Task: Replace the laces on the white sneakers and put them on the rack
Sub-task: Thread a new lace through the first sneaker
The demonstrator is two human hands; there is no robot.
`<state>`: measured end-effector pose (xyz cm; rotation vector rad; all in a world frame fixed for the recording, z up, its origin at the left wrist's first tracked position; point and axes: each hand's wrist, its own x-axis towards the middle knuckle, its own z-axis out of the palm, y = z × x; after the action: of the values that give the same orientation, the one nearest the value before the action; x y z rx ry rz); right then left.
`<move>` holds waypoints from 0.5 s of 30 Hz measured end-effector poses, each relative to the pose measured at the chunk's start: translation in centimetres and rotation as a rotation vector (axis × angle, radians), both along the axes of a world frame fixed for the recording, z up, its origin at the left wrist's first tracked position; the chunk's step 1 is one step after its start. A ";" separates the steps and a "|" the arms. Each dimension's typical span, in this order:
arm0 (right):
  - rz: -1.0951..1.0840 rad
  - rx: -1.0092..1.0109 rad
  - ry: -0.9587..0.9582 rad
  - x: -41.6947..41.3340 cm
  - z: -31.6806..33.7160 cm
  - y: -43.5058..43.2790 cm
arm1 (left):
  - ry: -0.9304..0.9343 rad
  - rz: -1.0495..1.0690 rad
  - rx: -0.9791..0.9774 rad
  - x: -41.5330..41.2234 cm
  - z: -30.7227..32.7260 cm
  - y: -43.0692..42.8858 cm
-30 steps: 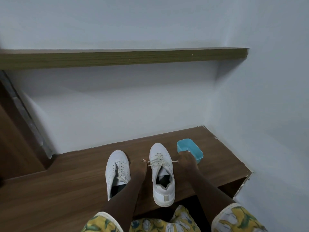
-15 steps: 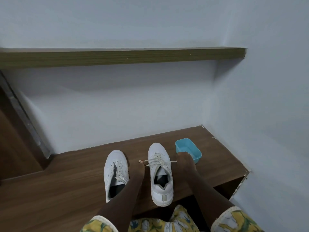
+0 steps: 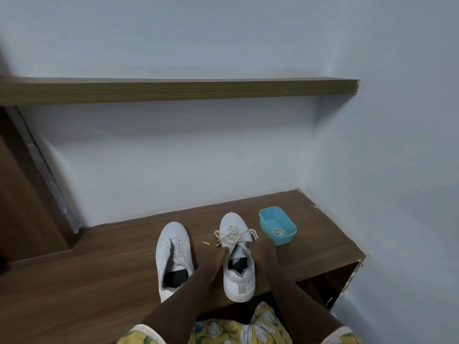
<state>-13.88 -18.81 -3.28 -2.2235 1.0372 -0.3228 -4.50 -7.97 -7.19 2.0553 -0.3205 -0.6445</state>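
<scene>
Walls, pale and plain, stand behind and to the right of a brown wooden ledge. A long green-brown shelf hangs high above it. Yellow flowery cloth shows at the bottom.

Two white sneakers sit side by side on the ledge, toes to the wall. The unlaced sneaker is on the left, and the left arm crosses over its heel. The laced sneaker is beside it. The left hand is against its left side and the right hand against its right side. The fingers are dark and blurry, so I cannot tell if they grip or just touch.

Half a second ago both hands pulled the cream lace out straight to each side. Now it lies loose in loops on the shoe, and the hands are nearer the heel. A tiny pale bit lies on the wood between the shoes.

A blue tub sits just right of the laced toe, with a small curled lace piece inside.
</scene>
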 end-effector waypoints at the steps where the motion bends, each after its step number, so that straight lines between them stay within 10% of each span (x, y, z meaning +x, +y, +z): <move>1: -0.002 0.013 0.021 -0.1 -0.6 0.4 | -0.058 -0.065 0.065 -0.2 -1.1 -0.3; 15: 0.171 -0.046 0.094 -0.2 -1.6 -0.3 | -0.346 -0.251 0.328 -4.3 2.4 -0.3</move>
<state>-14.13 -19.13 -4.86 -2.3697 0.8871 -0.1700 -8.79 -8.31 -4.75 2.4692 -0.7227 -0.5115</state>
